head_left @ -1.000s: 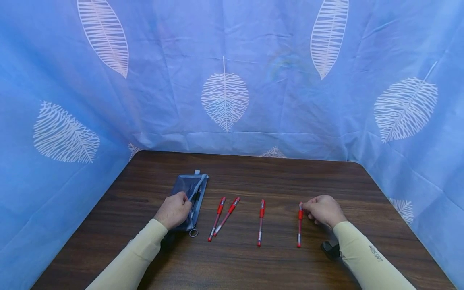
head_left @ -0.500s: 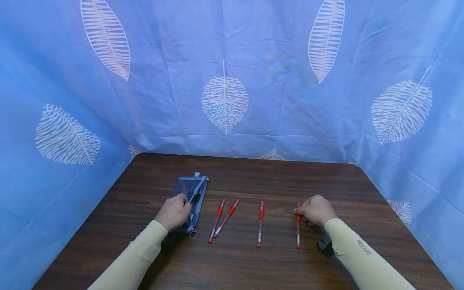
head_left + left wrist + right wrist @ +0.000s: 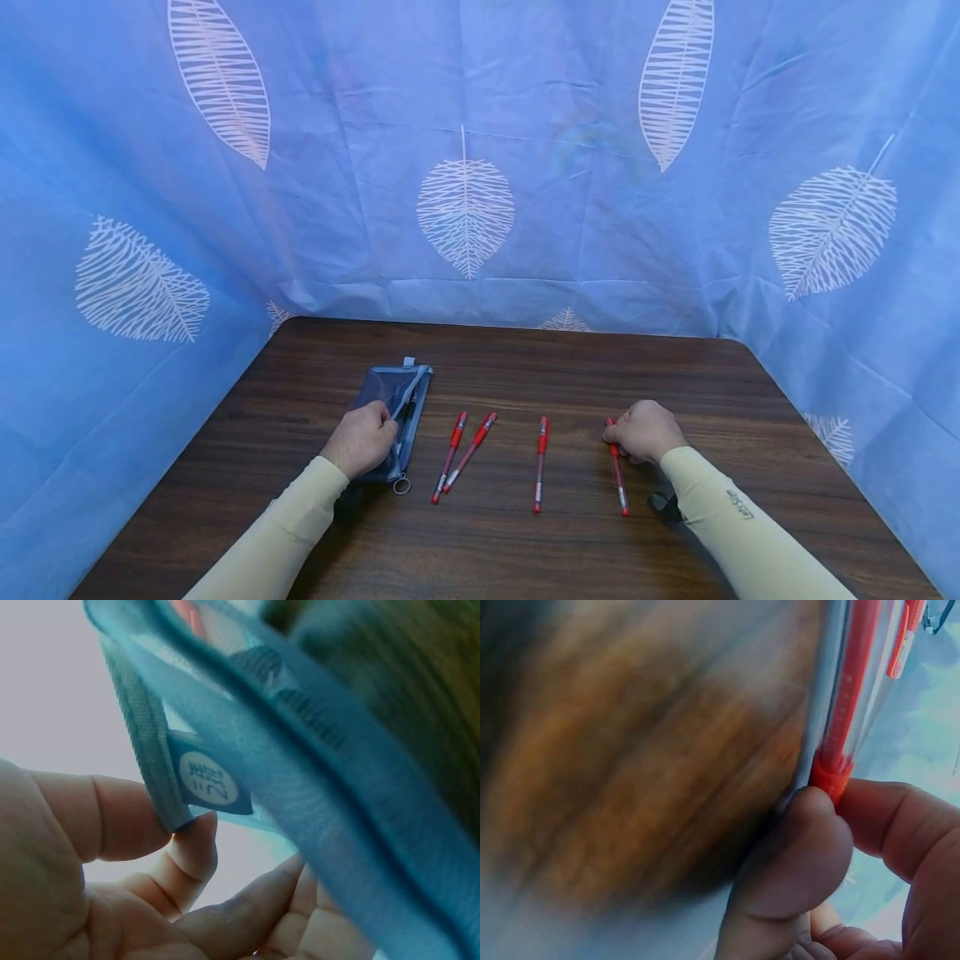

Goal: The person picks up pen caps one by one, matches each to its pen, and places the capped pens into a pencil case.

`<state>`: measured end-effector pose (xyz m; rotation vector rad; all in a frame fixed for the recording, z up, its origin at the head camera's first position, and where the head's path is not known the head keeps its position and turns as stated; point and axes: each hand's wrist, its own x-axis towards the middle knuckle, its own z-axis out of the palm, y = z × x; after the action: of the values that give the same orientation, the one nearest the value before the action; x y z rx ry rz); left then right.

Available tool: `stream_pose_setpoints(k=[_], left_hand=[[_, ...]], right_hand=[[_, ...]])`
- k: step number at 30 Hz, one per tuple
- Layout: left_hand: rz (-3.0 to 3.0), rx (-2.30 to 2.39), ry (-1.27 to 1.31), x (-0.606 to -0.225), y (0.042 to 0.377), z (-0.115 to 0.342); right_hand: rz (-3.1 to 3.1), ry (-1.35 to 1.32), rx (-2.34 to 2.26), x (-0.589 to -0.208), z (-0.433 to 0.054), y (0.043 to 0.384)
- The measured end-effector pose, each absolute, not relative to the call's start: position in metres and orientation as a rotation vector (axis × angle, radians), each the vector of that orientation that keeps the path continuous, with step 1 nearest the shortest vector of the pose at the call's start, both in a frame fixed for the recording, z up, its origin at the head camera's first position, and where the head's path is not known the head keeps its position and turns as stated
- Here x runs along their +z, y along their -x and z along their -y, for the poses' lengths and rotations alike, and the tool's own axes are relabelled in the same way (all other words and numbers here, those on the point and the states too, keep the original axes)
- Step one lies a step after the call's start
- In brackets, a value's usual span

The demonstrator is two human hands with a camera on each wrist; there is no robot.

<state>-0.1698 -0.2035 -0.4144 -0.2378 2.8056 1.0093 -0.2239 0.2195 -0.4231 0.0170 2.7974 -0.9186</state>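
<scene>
My left hand (image 3: 362, 437) pinches the edge of a blue mesh zipper pouch (image 3: 384, 382) lying at the left of the table. The left wrist view shows thumb and finger on the pouch's trim, beside a small printed tag (image 3: 210, 778); something red and dark shows through the mesh. On the right, my right hand (image 3: 645, 431) holds a red pen (image 3: 618, 482) near its upper end. Close up, thumb and finger pinch it at the red part by the clear barrel (image 3: 855, 682). The pen's far end is hidden by the fingers.
Between the hands, one red pen (image 3: 542, 464) lies alone on the brown wooden table (image 3: 480, 558). Two more, a left pen (image 3: 447, 458) and a slanted pen (image 3: 471, 452), lie near the pouch. A blue leaf-print curtain (image 3: 585, 208) surrounds the table.
My right hand has shifted slightly left, and the pen in it has tilted, its top end going left. The left hand and pouch stay in place.
</scene>
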Motion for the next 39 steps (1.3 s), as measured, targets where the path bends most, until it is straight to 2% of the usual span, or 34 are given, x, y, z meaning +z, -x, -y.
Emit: stream_pose_setpoints(k=[19, 39], left_hand=[[-2.807, 1.004, 0.253, -0.416, 0.171, 0.203], [-2.811, 1.005, 0.256, -0.413, 0.171, 0.203]], right_hand=[[-2.637, 0.019, -1.255, -0.407, -0.181, 0.242], [-2.452, 0.119, -1.485, -0.398, -0.090, 0.259]])
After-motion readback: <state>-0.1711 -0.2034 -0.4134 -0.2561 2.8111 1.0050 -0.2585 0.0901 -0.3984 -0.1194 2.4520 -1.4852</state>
